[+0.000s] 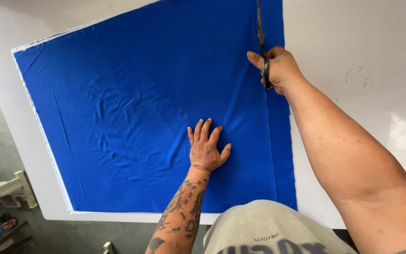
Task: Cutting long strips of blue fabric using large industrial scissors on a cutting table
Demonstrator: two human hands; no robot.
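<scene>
A large sheet of bright blue fabric [132,103] lies spread on a white table [353,37]. My left hand [206,148] rests flat on the cloth, fingers apart, pressing it near the front middle. My right hand [278,68] grips the handles of dark scissors [261,33], whose blades point away from me along the fabric's right side. A straight cut line runs from the front edge up to the scissors, leaving a narrow blue strip [282,141] on the right.
The table's left and front edges drop to a grey floor. A white wooden frame [5,190] stands low at the left, with a dark bench [1,235] beneath. My grey shirt [269,230] fills the bottom middle.
</scene>
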